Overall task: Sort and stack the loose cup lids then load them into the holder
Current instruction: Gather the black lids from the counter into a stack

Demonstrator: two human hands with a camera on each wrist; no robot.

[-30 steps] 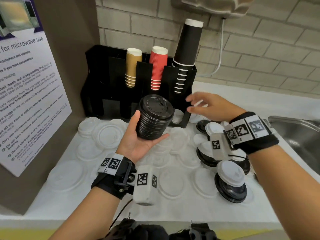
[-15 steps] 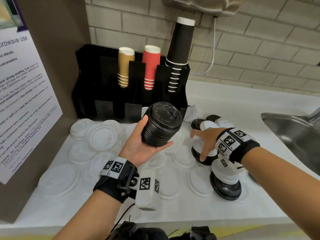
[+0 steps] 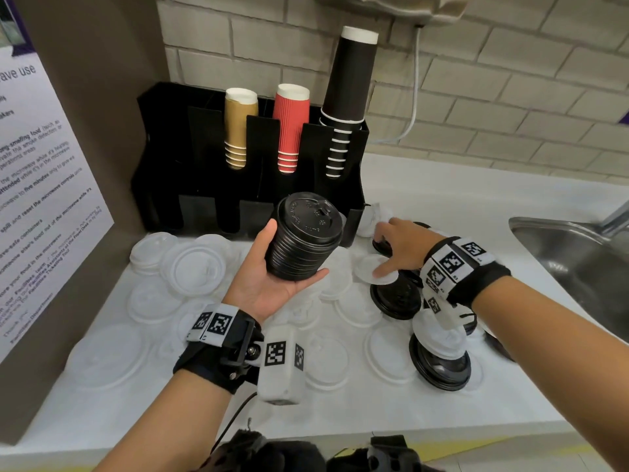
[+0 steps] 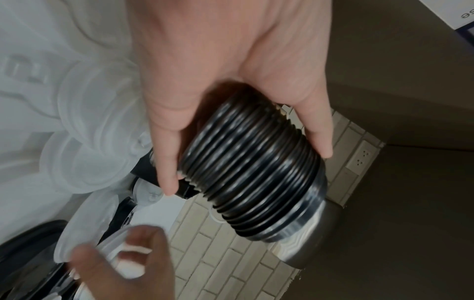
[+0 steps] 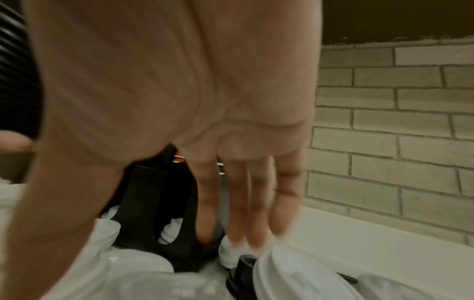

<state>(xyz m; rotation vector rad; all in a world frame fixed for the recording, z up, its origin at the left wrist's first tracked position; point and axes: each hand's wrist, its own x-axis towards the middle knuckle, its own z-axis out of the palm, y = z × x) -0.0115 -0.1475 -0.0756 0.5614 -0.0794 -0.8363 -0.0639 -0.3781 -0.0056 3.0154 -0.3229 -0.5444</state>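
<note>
Since half a second ago, our right hand [image 3: 403,248] has moved back toward the holder [image 3: 190,185], fingers straight, thumb touching a white lid [image 3: 376,272] on the table [image 3: 442,403]. Our left hand [image 3: 269,284] still grips the tall, ribbed black lid stack [image 3: 303,247], tilted, before the holder.

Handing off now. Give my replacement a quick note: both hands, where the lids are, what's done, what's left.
Left hand grips a stack of black lids, lifted in front of the holder.
Right hand is open, fingers spread over the mixed black and white lids on the right of the counter.
Done: one black stack gathered.
Left: clear lids lie loose across the counter; sort, stack and load them all. The holder shows cups only.
</note>
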